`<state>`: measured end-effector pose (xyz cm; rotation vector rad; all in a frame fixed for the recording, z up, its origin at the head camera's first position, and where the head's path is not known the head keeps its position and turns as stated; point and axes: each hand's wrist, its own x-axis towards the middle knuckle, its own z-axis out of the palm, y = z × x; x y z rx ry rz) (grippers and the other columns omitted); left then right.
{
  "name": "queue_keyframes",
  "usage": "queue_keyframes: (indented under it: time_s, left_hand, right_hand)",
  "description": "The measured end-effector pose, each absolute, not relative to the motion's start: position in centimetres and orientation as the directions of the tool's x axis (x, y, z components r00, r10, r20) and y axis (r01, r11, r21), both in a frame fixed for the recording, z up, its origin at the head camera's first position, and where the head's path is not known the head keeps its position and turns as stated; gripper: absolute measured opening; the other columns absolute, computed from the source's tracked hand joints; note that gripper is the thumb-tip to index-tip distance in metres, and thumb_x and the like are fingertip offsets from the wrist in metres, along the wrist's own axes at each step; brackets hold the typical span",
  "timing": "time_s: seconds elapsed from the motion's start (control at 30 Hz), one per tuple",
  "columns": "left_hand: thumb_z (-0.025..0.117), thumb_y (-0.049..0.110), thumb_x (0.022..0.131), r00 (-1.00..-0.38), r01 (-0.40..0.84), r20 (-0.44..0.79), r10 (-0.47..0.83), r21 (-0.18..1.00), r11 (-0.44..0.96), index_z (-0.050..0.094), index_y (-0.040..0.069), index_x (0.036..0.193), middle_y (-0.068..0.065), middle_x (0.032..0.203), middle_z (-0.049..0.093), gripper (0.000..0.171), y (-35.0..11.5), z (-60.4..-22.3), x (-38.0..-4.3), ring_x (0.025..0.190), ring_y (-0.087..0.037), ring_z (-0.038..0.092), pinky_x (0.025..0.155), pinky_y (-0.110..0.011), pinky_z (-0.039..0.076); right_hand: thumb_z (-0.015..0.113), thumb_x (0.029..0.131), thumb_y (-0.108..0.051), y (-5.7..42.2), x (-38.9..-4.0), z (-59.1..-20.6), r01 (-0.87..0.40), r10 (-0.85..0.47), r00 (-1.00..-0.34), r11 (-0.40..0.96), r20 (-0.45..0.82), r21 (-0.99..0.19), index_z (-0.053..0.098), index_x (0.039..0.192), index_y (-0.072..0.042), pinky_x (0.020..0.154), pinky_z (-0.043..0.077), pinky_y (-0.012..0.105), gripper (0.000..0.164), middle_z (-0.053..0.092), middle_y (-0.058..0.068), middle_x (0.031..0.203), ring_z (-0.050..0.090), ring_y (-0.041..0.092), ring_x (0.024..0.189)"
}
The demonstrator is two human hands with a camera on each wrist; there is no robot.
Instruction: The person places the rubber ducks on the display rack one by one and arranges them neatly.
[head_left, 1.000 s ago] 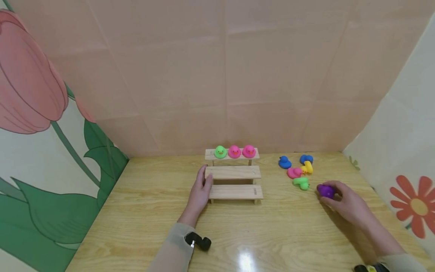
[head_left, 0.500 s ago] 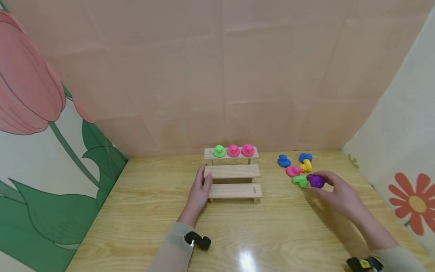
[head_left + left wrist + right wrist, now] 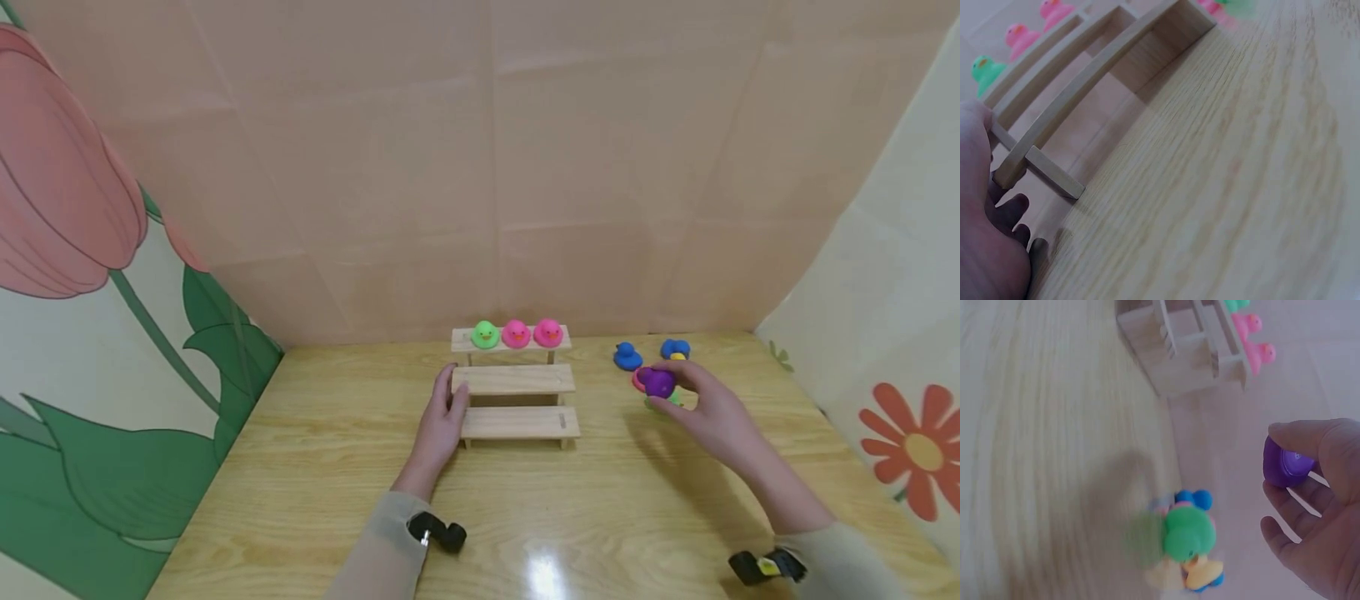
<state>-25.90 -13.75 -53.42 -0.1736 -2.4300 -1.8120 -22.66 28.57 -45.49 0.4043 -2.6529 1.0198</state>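
Note:
A purple rubber duck [image 3: 660, 384] is pinched between the thumb and fingers of my right hand [image 3: 708, 417], held above the table in front of the loose ducks. The right wrist view shows the purple duck's underside [image 3: 1296, 464]. My left hand [image 3: 441, 421] grips the left end of a three-tier wooden stand [image 3: 517, 380], its thumb by the middle step. On the top tier a green duck [image 3: 485, 335], a pink duck [image 3: 516, 334] and another pink duck [image 3: 549, 333] sit in a row, facing me. The two lower tiers are bare.
Right of the stand lie a blue duck [image 3: 627, 357], a second blue duck [image 3: 676, 348] and a yellow duck [image 3: 678, 357], the last partly covered by my hand. The purple duck mostly hides a pink one and a green one [image 3: 1190, 534]. A papered wall [image 3: 487, 167] closes the back.
My right hand has lifted the purple duck and carried it left, over the pink and green loose ducks. The left hand and the stand stay in place.

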Motion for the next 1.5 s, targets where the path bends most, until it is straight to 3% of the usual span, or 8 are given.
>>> queue_keyframes:
  time_s: [0.3,0.4,0.67,0.83,1.13,1.5]
  left_hand:
    - [0.046,0.061,0.116,-0.985,0.172,0.169,0.034,0.947,0.271,0.031,0.039,0.172,-0.009,0.177,0.036,0.062,-13.8,-53.6,-25.9,0.157,-0.038,0.041,0.128,-0.057,0.036]
    - [0.046,0.061,0.116,-0.984,0.175,0.173,0.031,0.945,0.276,0.031,0.039,0.172,-0.008,0.177,0.037,0.062,-13.8,-53.7,-26.0,0.158,-0.037,0.041,0.128,-0.057,0.035]
    - [0.045,0.063,0.115,-0.985,0.174,0.171,0.036,0.946,0.275,0.031,0.038,0.172,-0.007,0.177,0.036,0.064,-13.9,-53.9,-26.1,0.159,-0.035,0.039,0.128,-0.055,0.036]
    - [0.045,0.064,0.115,-0.984,0.175,0.172,0.036,0.946,0.273,0.031,0.037,0.172,-0.008,0.179,0.032,0.065,-14.0,-53.9,-26.0,0.16,-0.035,0.037,0.129,-0.055,0.034]
    - [0.046,0.065,0.114,-0.988,0.157,0.153,0.036,0.948,0.277,0.03,0.038,0.173,-0.004,0.178,0.034,0.067,-13.9,-53.9,-26.1,0.159,-0.031,0.038,0.129,-0.052,0.035]
    - [0.046,0.063,0.115,-0.986,0.169,0.164,0.042,0.949,0.266,0.029,0.028,0.175,-0.005,0.179,0.032,0.072,-13.9,-53.9,-26.2,0.161,-0.032,0.036,0.13,-0.053,0.033]
  right_hand:
    - [0.081,0.105,-0.03,25.9,-22.8,-44.5,-0.316,-0.152,-0.944,0.68,0.294,-0.662,0.059,0.15,-0.008,0.098,0.052,0.068,0.055,0.07,0.022,0.136,0.064,0.046,0.124]
    - [0.081,0.105,-0.031,24.9,-22.9,-44.3,-0.304,-0.152,-0.949,0.667,0.276,-0.68,0.058,0.151,-0.009,0.101,0.051,0.07,0.055,0.068,0.024,0.138,0.063,0.048,0.128]
    - [0.083,0.102,-0.012,22.4,-23.3,-44.4,-0.402,-0.207,-0.914,0.565,0.349,-0.721,0.058,0.138,-0.007,0.11,0.046,0.077,0.045,0.063,0.018,0.141,0.061,0.046,0.132]
    - [0.085,0.098,-0.002,20.6,-23.9,-44.8,-0.483,-0.236,-0.875,0.496,0.423,-0.721,0.058,0.127,-0.004,0.11,0.047,0.073,0.04,0.068,0.015,0.134,0.066,0.044,0.127]
    - [0.087,0.096,0.0,17.0,-24.7,-45.1,-0.474,-0.254,-0.88,0.487,0.401,-0.734,0.053,0.115,-0.004,0.112,0.051,0.065,0.039,0.071,0.019,0.128,0.066,0.048,0.129]
    - [0.086,0.096,-0.001,12.9,-25.4,-45.1,-0.443,-0.259,-0.896,0.451,0.362,-0.774,0.054,0.111,-0.009,0.107,0.058,0.061,0.037,0.072,0.019,0.128,0.068,0.044,0.126]
